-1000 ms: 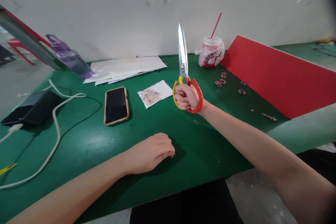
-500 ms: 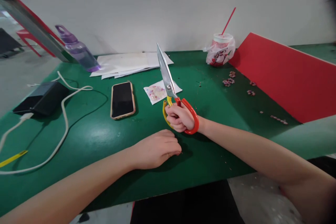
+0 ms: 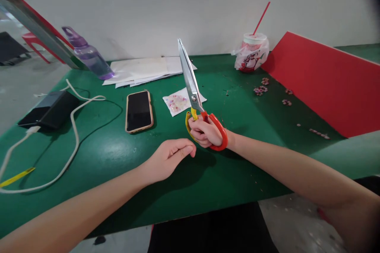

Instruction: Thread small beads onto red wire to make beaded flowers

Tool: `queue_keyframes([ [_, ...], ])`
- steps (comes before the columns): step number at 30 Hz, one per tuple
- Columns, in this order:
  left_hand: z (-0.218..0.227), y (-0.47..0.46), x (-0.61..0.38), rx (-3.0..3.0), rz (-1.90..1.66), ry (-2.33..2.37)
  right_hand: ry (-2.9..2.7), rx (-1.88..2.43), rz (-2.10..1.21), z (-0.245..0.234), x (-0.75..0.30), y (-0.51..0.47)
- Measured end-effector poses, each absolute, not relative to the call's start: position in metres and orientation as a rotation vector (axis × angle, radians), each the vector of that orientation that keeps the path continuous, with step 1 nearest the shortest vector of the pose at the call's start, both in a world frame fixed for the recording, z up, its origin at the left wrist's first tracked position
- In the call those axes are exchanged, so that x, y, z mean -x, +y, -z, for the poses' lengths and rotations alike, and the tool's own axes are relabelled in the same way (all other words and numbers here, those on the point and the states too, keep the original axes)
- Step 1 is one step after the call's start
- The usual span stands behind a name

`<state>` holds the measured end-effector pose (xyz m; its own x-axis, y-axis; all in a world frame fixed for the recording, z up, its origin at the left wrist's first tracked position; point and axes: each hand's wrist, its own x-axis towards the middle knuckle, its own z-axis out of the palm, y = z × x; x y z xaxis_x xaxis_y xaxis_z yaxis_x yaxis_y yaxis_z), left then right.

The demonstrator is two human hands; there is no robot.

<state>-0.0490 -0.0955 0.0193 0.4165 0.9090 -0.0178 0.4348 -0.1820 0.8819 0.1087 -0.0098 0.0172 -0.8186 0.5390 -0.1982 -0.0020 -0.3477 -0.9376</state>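
My right hand (image 3: 206,131) is wrapped round the handles of a big pair of scissors (image 3: 190,79), one loop red and the other yellow. The silver blades are together and point up and away from me. To its lower left, my left hand (image 3: 170,158) is raised over the green table, thumb pressed against the bent fingers; whatever lies in that pinch, if anything, is hidden. Behind the scissors lies a small clear-and-white packet (image 3: 177,102) with pink and pale bits inside. A phone (image 3: 139,111) with a dark screen rests left of the packet.
On the left are a purple bottle (image 3: 90,57), white papers (image 3: 139,70), a black box (image 3: 49,108), a white cable (image 3: 74,126) and a yellow strip (image 3: 18,176). On the right stand a bagged cup (image 3: 251,53) and a red board (image 3: 320,83), beside small bead clusters (image 3: 260,90).
My left hand has lifted from the table and turned, so its thumb now shows on top. My right hand keeps the scissors in nearly the same place.
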Motion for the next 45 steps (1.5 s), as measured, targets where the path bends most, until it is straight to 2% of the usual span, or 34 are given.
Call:
queue_keyframes([
  [25,-0.038,-0.146,0.098,-1.757,-0.655,1.416,-1.577,0.752,-2.145,-0.02,-0.125,-0.002],
  [35,-0.034,-0.146,0.091,-1.864,-0.689,1.128,-1.577,0.766,-2.058,-0.019,-0.123,-0.014],
  [45,-0.034,-0.105,0.046,-2.175,-0.643,0.847,-1.197,0.424,-2.276,-0.053,-0.139,-0.015],
])
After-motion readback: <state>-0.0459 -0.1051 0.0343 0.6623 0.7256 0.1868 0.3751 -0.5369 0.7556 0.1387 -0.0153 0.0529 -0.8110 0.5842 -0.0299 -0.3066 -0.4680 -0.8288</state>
